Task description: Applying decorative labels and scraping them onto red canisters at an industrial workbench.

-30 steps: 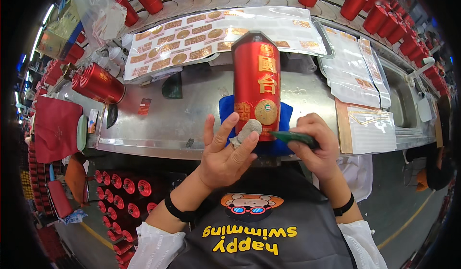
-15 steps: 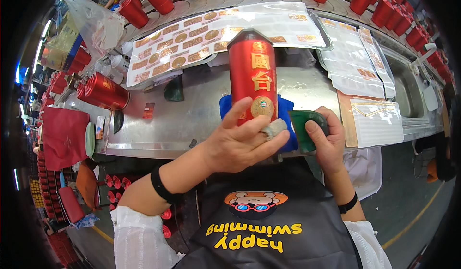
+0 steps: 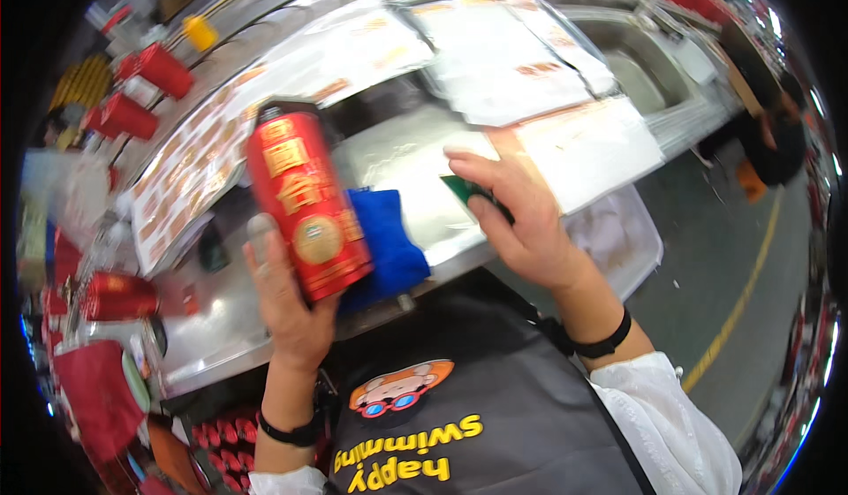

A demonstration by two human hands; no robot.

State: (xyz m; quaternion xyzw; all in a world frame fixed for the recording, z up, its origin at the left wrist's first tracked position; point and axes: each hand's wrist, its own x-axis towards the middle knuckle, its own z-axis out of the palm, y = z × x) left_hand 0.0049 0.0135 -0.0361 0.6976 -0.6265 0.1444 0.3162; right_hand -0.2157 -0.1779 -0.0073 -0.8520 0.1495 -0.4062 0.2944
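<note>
A red bottle (image 3: 296, 173) with a dark cap, raised gold lettering and a round gold emblem is tilted to the left over the metal table. My left hand (image 3: 291, 305) grips its lower end, fingers along its left side and the thumb partly hidden beneath. A pale cover shows on one fingertip. Beside the bottle, a blue cloth (image 3: 389, 243) lies folded near the table's front edge. My right hand (image 3: 530, 221), to the right of the cloth, pinches a green scraper (image 3: 468, 196) between thumb and fingers, apart from the bottle.
Sheets of gold and red stickers (image 3: 340, 49) lie along the back, before a conveyor carrying red bottles (image 3: 163, 69). White paper sheets (image 3: 592, 151) rest at right by a sink (image 3: 632, 62). Another red bottle (image 3: 119, 296) lies at left. A white bin (image 3: 623, 234) stands below.
The view has swung right. My left hand has gone from across the bottle's front to its lower left side. My right hand with the scraper has moved away from the bottle.
</note>
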